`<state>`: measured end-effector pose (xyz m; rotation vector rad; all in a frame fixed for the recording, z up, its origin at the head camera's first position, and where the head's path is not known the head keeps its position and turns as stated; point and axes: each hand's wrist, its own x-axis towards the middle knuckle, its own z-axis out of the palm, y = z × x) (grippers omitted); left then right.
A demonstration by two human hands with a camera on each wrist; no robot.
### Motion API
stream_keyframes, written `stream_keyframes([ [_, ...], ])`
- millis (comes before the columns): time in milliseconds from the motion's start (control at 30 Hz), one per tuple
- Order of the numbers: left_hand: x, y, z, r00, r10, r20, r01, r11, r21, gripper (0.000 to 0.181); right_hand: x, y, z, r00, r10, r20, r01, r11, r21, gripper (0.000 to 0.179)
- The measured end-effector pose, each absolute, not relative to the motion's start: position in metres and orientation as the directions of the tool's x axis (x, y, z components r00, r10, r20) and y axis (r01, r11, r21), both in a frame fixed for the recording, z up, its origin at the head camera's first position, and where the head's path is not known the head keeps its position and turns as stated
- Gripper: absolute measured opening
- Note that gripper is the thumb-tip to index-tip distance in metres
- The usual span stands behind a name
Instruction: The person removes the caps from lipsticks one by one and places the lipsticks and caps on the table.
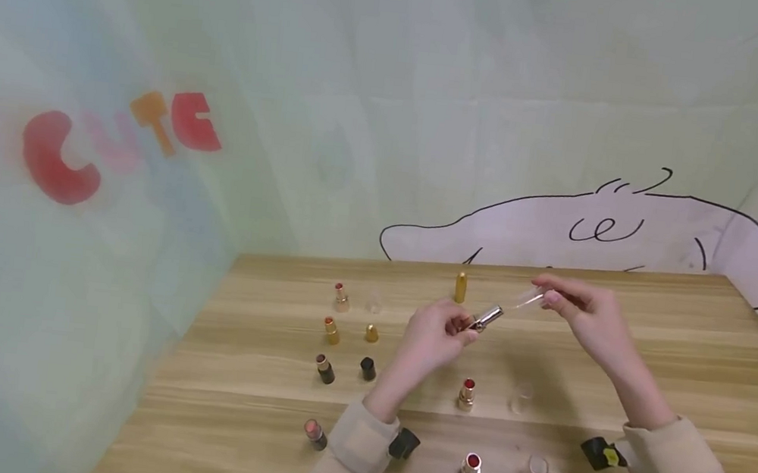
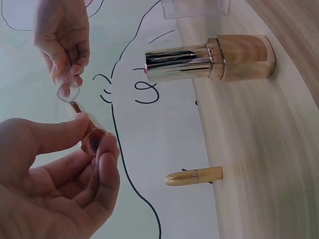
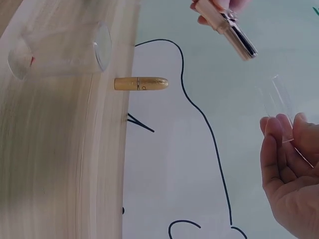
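Note:
My left hand [image 1: 436,335] pinches a lipstick [image 1: 489,317] by its base, its shiny metallic tube tilted up to the right above the table. A little to the right, my right hand [image 1: 587,314] holds a clear lipstick cap [image 1: 529,297] between thumb and fingers. A small gap separates cap and tube, as the right wrist view also shows, with the cap [image 3: 277,99] below the lipstick [image 3: 233,35]. A closed gold lipstick [image 1: 460,287] stands upright behind my left hand. In front of the hands, an uncapped red lipstick [image 1: 467,394] stands on the table.
Uncapped lipsticks stand in a left column, among them a gold one [image 1: 332,330] and a pink one [image 1: 315,434]. Beside them are a black cap [image 1: 368,369] and a gold cap [image 1: 372,333]. Another red lipstick [image 1: 471,469] and a clear cap [image 1: 535,471] are near the front of the wooden table [image 1: 232,405].

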<state>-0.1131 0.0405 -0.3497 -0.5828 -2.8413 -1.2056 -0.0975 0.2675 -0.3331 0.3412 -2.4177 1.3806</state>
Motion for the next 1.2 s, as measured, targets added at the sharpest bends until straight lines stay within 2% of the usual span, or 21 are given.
stream_keyframes([
  [233,-0.117,0.037,-0.354,-0.940,0.314,0.130,0.312,0.649,0.694,0.014,-0.098,0.275,-0.334,-0.903,-0.024,0.429,-0.363,0.575,-0.733,0.023],
  [467,-0.124,0.034,-0.360,-0.922,0.355,0.153,0.366,0.674,0.642,0.011,-0.100,0.274,-0.343,-0.902,-0.041,0.429,-0.338,0.684,-0.646,0.020],
  [667,-0.129,0.033,-0.368,-0.927,0.363,0.097,0.336,0.688,0.643,0.015,-0.104,0.270,-0.354,-0.902,-0.124,0.414,-0.354,0.761,-0.544,0.017],
  [833,-0.133,0.037,-0.374,-0.936,0.345,0.067,0.305,0.702,0.644,0.014,-0.105,0.263,-0.364,-0.912,-0.207,0.355,-0.373,0.781,-0.502,0.018],
  [1200,-0.145,0.044,-0.389,-0.936,0.351,-0.013,0.277,0.763,0.584,0.016,-0.115,0.256,-0.382,-0.868,-0.383,0.316,-0.487,0.779,-0.395,0.016],
])
